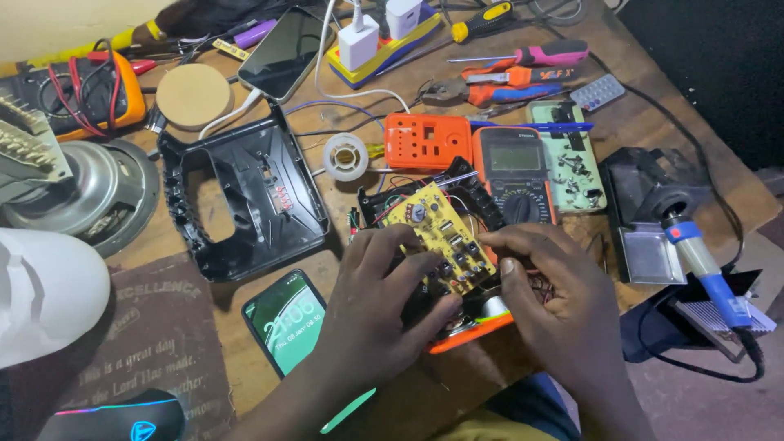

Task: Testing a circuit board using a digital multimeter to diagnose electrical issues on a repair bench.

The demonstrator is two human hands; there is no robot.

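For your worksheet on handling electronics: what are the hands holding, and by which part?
Both hands grip the yellow circuit board at its lower end: left hand at its lower left edge, right hand at its lower right edge.

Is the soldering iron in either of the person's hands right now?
No. The blue-handled soldering iron rests in its stand at the right, while the left hand and right hand are both on the yellow circuit board.

Yellow circuit board (441, 233) (component-studded), tilted, over orange casing (469, 333)

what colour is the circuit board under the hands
Yellow; the circuit board shows best in the head view.
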